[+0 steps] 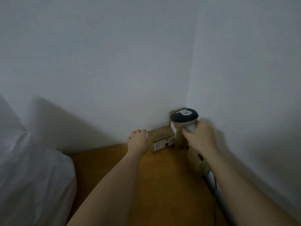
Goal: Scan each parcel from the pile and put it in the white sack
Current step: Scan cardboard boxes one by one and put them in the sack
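The left hand [138,138] sits just left of centre in the frame, fingers curled and pressed against the left end of a small cardboard parcel [162,138]; the thumb side is hidden, so whether it has closed on the box or only touches it cannot be told. The right hand [199,138] is wrapped firmly round the pale grip of a handheld barcode scanner [184,117], whose dark head rises above the fist, right of centre, with a cable [215,181] trailing down toward the lower right.

The small parcel lies on the orange-brown tabletop [162,185] against the wall, its printed label [161,145] on the face turned toward the camera. Just beside it on the right stands a taller cardboard box [178,137] in the corner, mostly behind the scanner, and a third box [195,162] lies lower, partly under the right forearm. The white sack [32,168] fills the lower left of the frame, well apart from the pile.

The step in hand looks like taking the small parcel for scanning. To do it well, I would close the left hand fully round the box end and draw it clear of the corner, keeping fingers off the label. The scanner's window should then face that label squarely. The frame is blurred, so steadying both hands first would probably help the read.
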